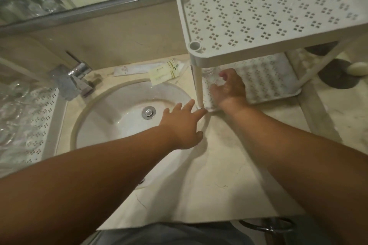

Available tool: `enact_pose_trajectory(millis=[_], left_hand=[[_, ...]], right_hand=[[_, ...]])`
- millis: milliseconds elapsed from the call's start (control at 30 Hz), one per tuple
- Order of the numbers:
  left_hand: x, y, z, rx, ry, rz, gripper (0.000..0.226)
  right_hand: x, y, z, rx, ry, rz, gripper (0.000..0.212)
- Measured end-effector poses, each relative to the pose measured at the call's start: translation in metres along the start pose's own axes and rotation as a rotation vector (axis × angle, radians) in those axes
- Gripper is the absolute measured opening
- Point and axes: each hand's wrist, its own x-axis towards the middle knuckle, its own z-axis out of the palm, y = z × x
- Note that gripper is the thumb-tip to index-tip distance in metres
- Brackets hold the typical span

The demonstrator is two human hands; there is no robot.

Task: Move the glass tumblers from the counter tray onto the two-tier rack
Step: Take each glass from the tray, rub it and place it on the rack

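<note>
On the lower tier of the white rack our right hand curls its fingers round a clear glass tumbler, which stands at the left end of that shelf, just behind the rack's near-left leg. The glass is blurred and partly hidden by the leg and by our fingers, so we cannot tell whether it stands mouth up or mouth down. Our left hand reaches forward over the edge of the sink with its fingers spread and straight, holding nothing; its fingertips come close to the foot of that same leg, though whether they touch it we cannot tell. We see nothing standing on the top tier's perforated surface. At the far left a white perforated tray sits on the counter beside the sink, with more clear tumblers crowded on it, well apart from the rack. Behind the sink stand a metal tap and a few small paper packets lying flat on the counter.
</note>
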Motion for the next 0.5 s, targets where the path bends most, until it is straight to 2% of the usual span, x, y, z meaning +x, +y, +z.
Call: enact_pose_trajectory(millis=[167, 267, 500], left_hand=[[-0.023, -0.013, -0.002, -0.172, 0.086, -0.064, 0.065], [-0.037, -0.025, -0.008, -0.308, 0.153, -0.121, 0.064], [-0.077, -0.051, -0.020, -0.426, 0.332, -0.167, 0.061]], right_hand=[[-0.040, 0.004, -0.010, 0.093, 0.109, 0.002, 0.031], [-0.072, 0.005, -0.015, 0.101, 0.149, -0.084, 0.033], [-0.132, -0.021, -0.013, 0.095, 0.092, -0.153, 0.033]])
